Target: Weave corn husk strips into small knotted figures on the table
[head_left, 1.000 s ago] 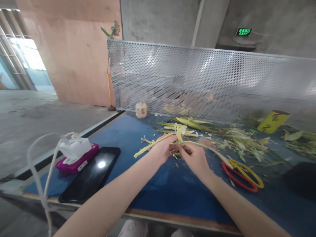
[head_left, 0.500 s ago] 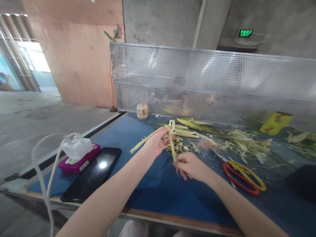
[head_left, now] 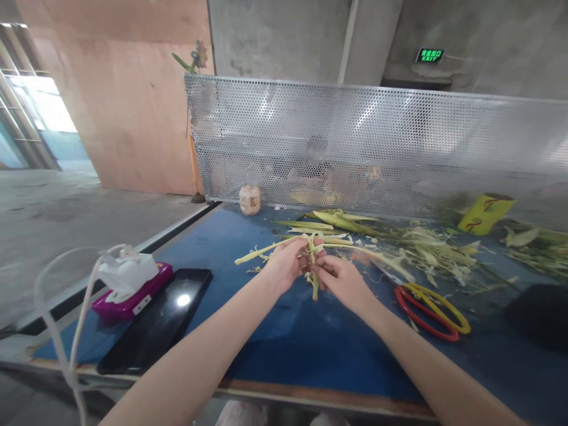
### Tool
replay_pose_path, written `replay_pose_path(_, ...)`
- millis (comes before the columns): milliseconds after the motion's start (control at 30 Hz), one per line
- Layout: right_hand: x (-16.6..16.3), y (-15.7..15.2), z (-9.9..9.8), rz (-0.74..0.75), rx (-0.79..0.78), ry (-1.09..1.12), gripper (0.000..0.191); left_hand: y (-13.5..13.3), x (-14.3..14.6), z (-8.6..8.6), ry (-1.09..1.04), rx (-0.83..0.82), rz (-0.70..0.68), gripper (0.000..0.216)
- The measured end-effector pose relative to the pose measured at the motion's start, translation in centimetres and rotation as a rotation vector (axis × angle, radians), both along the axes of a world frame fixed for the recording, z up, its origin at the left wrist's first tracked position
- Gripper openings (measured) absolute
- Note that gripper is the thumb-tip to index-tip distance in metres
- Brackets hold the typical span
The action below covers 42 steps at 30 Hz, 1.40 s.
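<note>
Pale green plant strips (head_left: 315,289), crossed and looped together, are held between my two hands over the middle of the table. My left hand (head_left: 286,264) pinches the strips near their crossing, and one long strip sticks out to the left past it. My right hand (head_left: 339,277) is closed on the strip just below the crossing, close beside my left fingers. The strip's lower end hangs beneath the fingertips. Behind the hands lie more long green leaves and stalks (head_left: 344,223). Fingers partly hide the crossing.
Red-and-yellow-handled scissors (head_left: 432,310) lie right of my hands, near shredded plant scraps (head_left: 437,254). A yellow container (head_left: 486,214) and a small jar (head_left: 249,200) stand toward the perforated metal screen (head_left: 275,136). At left are a black tablet (head_left: 155,319) and a purple power strip (head_left: 133,296) with cables.
My right hand has moved up from the strip's lower end to beside my left hand. The upright loop at the crossing has become smaller.
</note>
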State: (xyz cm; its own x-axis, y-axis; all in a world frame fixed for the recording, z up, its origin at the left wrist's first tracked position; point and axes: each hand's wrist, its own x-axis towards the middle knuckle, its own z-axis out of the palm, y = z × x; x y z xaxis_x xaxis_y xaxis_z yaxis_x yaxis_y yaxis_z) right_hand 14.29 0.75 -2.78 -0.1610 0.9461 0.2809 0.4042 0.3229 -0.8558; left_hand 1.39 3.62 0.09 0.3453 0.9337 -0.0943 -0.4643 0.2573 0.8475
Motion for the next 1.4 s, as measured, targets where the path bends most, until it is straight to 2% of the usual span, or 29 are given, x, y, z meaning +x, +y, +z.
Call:
replay_pose_path(100, -0.1, -0.1, 0.3, 0.006, -0.05, 0.057, 0.022, -0.1, 0.1, 0.2, -0.016, 0.028, -0.033, 0.011)
replay_pose_path(233, 0.0, -0.3, 0.6, 0.041, -0.085, 0.139, 0.026, -0.3, 0.3, -0.4, -0.021, 0.096, -0.024, 0.035)
replay_pose_path(300, 0.1, -0.4, 0.7, 0.062, -0.109, 0.181, 0.025, -0.3, 0.4, -0.8, -0.007, 0.103, 0.003, 0.041)
replay_pose_path(533, 0.2, -0.7, 0.7, 0.098, -0.178, 0.225, 0.025, -0.2, 0.2, -0.7, 0.02, 0.133, 0.049, 0.04)
replay_pose_path(800, 0.5, -1.2, 1.4, 0.159, -0.26, 0.101, 0.025, 0.3, -0.3, -0.1, 0.022, 0.13, 0.103, 0.04)
replay_pose_path(1100, 0.5, -1.6, 1.2, 0.165, -0.095, -0.201, 0.025, 0.4, -0.3, -0.3, 0.004, 0.123, 0.156, 0.046)
replay_pose_path(1267, 0.7, -1.9, 1.5, 0.264, -0.144, -0.283, 0.026, 0.4, -0.4, -0.3, -0.001, 0.16, 0.162, 0.044)
replay_pose_path(1333, 0.9, -1.7, 1.3, 0.239, -0.067, -0.324, 0.027, 0.4, -0.5, 0.0, -0.002, 0.175, 0.138, 0.044)
replay_pose_path(1400, 1.0, -1.2, 1.1, 0.15, 0.041, -0.277, 0.022, 0.3, -0.6, 0.3, 0.001, 0.201, 0.094, 0.043)
